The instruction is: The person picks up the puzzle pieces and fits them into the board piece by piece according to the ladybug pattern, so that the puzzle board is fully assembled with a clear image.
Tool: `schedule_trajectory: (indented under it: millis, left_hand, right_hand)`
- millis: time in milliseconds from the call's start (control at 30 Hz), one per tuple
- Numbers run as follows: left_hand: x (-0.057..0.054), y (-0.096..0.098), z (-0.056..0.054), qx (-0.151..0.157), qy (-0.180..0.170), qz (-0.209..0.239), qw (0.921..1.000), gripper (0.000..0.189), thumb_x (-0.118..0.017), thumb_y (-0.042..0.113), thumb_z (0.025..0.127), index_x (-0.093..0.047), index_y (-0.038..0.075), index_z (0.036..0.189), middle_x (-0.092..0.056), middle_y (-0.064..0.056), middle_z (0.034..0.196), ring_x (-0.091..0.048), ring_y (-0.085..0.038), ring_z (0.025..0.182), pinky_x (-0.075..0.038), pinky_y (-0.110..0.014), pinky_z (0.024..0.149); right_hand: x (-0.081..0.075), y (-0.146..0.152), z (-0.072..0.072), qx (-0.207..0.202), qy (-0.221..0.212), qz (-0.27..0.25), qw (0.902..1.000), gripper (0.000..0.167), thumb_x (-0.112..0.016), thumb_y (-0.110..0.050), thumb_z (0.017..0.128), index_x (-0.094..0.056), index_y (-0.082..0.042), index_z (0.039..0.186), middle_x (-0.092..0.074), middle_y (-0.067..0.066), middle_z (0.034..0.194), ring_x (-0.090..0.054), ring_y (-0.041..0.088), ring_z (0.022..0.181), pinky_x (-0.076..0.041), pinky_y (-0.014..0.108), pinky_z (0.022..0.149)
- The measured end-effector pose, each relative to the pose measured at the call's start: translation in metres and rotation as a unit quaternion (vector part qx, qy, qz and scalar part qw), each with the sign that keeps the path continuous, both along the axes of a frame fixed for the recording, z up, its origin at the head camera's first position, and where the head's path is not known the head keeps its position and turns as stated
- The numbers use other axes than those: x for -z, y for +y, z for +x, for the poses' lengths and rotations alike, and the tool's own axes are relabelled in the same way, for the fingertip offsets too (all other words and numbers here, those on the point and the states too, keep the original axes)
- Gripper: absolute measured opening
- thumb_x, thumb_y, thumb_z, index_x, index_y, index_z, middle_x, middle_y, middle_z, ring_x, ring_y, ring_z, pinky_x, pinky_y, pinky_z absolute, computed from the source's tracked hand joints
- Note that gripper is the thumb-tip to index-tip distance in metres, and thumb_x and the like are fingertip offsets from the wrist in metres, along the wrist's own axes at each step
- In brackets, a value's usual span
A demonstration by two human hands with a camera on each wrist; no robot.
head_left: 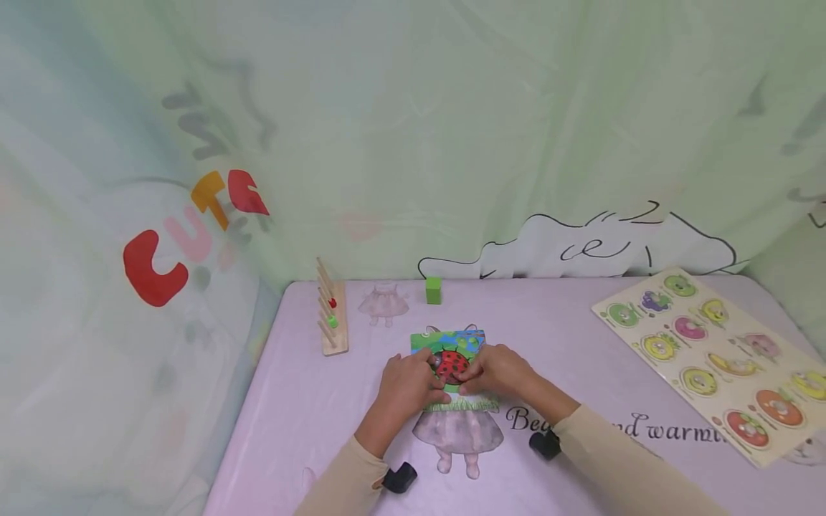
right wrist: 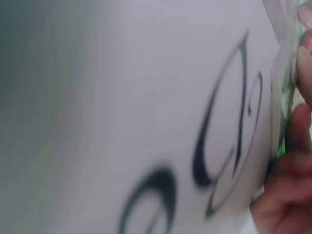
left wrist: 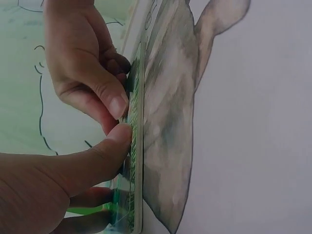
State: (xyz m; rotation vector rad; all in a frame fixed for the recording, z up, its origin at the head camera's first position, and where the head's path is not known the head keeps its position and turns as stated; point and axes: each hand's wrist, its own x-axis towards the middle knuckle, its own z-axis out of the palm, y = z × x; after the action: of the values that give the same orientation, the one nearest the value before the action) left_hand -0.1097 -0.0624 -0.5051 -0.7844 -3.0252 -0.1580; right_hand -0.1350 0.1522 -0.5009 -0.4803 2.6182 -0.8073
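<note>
A small puzzle board (head_left: 448, 337) with a red, black-spotted ladybug picture (head_left: 451, 363) lies flat in front of me. My left hand (head_left: 405, 383) rests over its left side, fairly straight fingers and thumb touching the picture. From the right, my right hand (head_left: 503, 370) pinches at the ladybug's right edge with its thumb and curled fingers. In the left wrist view, the left thumb (left wrist: 105, 151) and the right hand (left wrist: 85, 63) nearly meet over the board's printed grass edge (left wrist: 135, 117). The right wrist view catches only part of the fingers (right wrist: 287, 180) at the board's side.
A wooden peg stand (head_left: 335, 338) with a red and a green piece stands at the back left. A green block (head_left: 433, 291) sits near the back edge. On the right lies a large fruit puzzle board (head_left: 693, 365). The tablecloth (head_left: 271, 437) carries printed drawings and lettering.
</note>
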Motion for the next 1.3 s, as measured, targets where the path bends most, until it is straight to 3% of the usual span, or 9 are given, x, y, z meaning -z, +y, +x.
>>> schedule_trajectory:
  millis: [133,267,500,733,1033,1300]
  left_hand:
    - [0.000,0.000,0.001,-0.001,-0.003,0.004,1.0000,0.021,-0.084,0.056,0.075,-0.084,0.038,0.083,-0.066,0.014,0.107,-0.068,-0.009,0.088,-0.055,-0.046,0.088]
    - [0.000,0.001,0.001,-0.002,-0.002,0.001,1.0000,0.021,-0.083,0.058,0.075,-0.084,0.039,0.083,-0.066,0.014,0.108,-0.068,-0.009,0.088,-0.055,-0.043,0.085]
    - [-0.001,0.003,0.001,-0.005,0.001,0.004,1.0000,0.021,-0.085,0.058,0.072,-0.083,0.038,0.080,-0.067,0.014,0.107,-0.068,-0.008,0.084,-0.050,-0.032,0.072]
    - [0.000,0.003,0.001,-0.006,-0.008,-0.002,1.0000,0.020,-0.084,0.059,0.074,-0.083,0.039,0.077,-0.066,0.015,0.107,-0.066,-0.008,0.085,-0.046,-0.030,0.069]
    - [-0.001,0.001,-0.001,-0.005,-0.001,-0.001,1.0000,0.021,-0.084,0.059,0.073,-0.083,0.039,0.080,-0.066,0.015,0.108,-0.067,-0.008,0.084,-0.046,-0.028,0.067]
    - [-0.002,-0.001,-0.002,0.000,-0.006,-0.006,1.0000,0.022,-0.082,0.060,0.075,-0.084,0.040,0.083,-0.066,0.015,0.110,-0.066,-0.007,0.087,-0.045,-0.026,0.065]
  right_hand:
    - [-0.002,0.012,0.001,-0.079,-0.003,-0.035,0.9963,0.034,-0.084,-0.028,0.084,-0.079,-0.020,0.116,-0.068,-0.009,0.073,-0.040,0.004,0.063,-0.035,0.021,0.059]
    - [-0.009,0.024,0.005,-0.110,-0.006,-0.046,0.9928,0.039,-0.081,-0.027,0.086,-0.076,-0.018,0.124,-0.055,-0.010,0.075,-0.046,0.004,0.070,-0.040,0.021,0.064]
    - [-0.016,0.049,0.010,-0.120,0.002,-0.069,0.9904,0.033,-0.081,-0.028,0.087,-0.078,-0.014,0.117,-0.064,-0.014,0.082,-0.054,0.001,0.075,-0.048,0.021,0.067]
    - [-0.028,0.083,0.017,-0.123,0.010,-0.069,0.9900,0.020,-0.084,-0.029,0.083,-0.081,-0.018,0.100,-0.066,-0.016,0.082,-0.054,-0.002,0.074,-0.049,0.021,0.068]
    - [-0.036,0.115,0.026,-0.124,-0.023,-0.046,0.9910,0.013,-0.085,-0.031,0.080,-0.077,-0.025,0.089,-0.065,-0.017,0.079,-0.051,0.000,0.073,-0.045,0.021,0.065]
    - [-0.029,0.139,0.034,-0.102,-0.067,-0.011,0.9925,0.019,-0.088,-0.031,0.075,-0.071,-0.026,0.081,-0.059,-0.014,0.073,-0.051,0.002,0.071,-0.043,0.020,0.063]
